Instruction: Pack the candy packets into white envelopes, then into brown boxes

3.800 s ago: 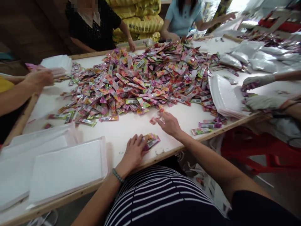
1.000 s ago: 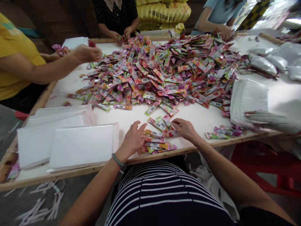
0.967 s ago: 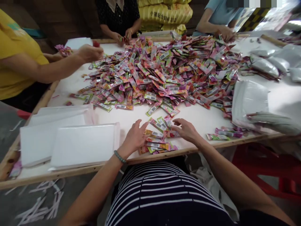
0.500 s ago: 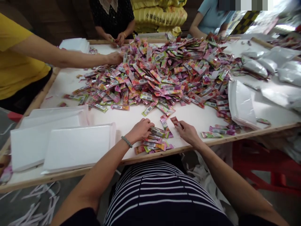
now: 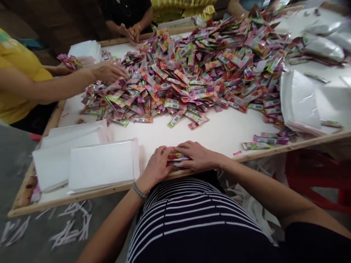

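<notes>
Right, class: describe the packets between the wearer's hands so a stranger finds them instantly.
On the white table, find the big packet heap. Below it in view, at the near wooden edge, sits a small bundle, set apart by the left hand and right hand around it.

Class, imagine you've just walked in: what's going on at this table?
The person wearing the camera has the left hand and right hand around a small bunch of sachets at the near edge of the table. A large pile of sachets lies beyond, with flat white packs to the left. A co-worker's hand is at the pile's left side.
</notes>
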Demonstrator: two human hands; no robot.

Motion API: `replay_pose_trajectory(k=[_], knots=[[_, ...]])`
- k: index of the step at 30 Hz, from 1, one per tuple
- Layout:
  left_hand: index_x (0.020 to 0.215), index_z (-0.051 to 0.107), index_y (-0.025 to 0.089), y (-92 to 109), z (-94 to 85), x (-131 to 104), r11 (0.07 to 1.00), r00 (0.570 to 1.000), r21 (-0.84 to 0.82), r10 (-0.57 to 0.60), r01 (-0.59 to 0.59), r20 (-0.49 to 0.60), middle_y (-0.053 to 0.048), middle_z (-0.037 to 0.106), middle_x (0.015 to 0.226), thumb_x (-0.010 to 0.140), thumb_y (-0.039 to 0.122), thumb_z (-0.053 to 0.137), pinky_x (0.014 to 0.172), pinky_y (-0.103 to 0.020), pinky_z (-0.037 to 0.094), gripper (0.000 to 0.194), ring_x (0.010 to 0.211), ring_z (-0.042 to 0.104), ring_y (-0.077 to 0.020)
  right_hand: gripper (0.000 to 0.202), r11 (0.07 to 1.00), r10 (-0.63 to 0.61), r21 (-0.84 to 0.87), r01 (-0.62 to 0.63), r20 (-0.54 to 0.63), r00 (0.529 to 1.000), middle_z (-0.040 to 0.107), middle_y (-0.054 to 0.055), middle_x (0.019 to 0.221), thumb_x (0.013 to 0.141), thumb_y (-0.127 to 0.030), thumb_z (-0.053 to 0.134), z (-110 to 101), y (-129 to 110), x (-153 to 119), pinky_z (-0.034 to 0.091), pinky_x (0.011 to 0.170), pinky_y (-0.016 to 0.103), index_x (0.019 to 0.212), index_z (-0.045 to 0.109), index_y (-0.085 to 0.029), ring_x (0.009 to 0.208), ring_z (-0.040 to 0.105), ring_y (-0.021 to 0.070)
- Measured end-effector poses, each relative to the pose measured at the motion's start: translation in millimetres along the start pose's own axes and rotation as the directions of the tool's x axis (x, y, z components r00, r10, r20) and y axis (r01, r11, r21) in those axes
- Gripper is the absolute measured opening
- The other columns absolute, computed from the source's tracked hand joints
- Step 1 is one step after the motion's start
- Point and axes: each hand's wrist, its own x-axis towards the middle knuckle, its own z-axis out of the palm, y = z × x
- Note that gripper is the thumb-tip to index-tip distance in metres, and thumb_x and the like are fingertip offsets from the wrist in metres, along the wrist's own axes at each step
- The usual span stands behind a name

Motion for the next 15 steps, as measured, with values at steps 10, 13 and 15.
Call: replay_pose_trajectory(k=[10,13,15], knots=[[0.138,0.041,0.016,22,-11.9,9,0.906,0.903,-0.018,-0.419,0.423,0.098,-0.015,0.058,0.116,0.082,0.028,0.065,0.085,-0.041,0.051,0.062,0.099,0.063,-0.0295,0.065,0.996,0.066,-0.057,-0.065,0.025,0.998,0.043,0.015,0.147,0.088,-0.019,0.052,3,9,-5,0.036,0.104,0.047,0.15,0.034,-0.019,0.133,0.04,0.0289],[0.137,0.043,0.014,19,-9.0,13,0.91,0.911,-0.06,-0.406,0.41,0.074,-0.016,0.059,0.118,0.081,0.023,0.064,0.09,-0.041,0.049,0.061,0.105,0.061,-0.0298,0.081,0.999,0.05,0.011,-0.051,0.059,0.997,0.033,0.016,0.154,0.086,-0.039,0.06,-3,12,-10,0.03,0.109,0.052,0.155,0.021,-0.021,0.14,0.032,0.032],[0.138,0.043,0.014,17,-4.6,15,0.92,0.926,-0.11,-0.373,0.377,0.049,-0.015,0.059,0.119,0.08,0.023,0.064,0.092,-0.041,0.048,0.062,0.107,0.059,-0.0287,0.09,0.998,0.047,0.034,-0.049,0.076,0.996,0.027,0.015,0.157,0.084,-0.048,0.063,-4,13,-13,0.027,0.111,0.055,0.156,0.015,-0.024,0.142,0.026,0.0339]])
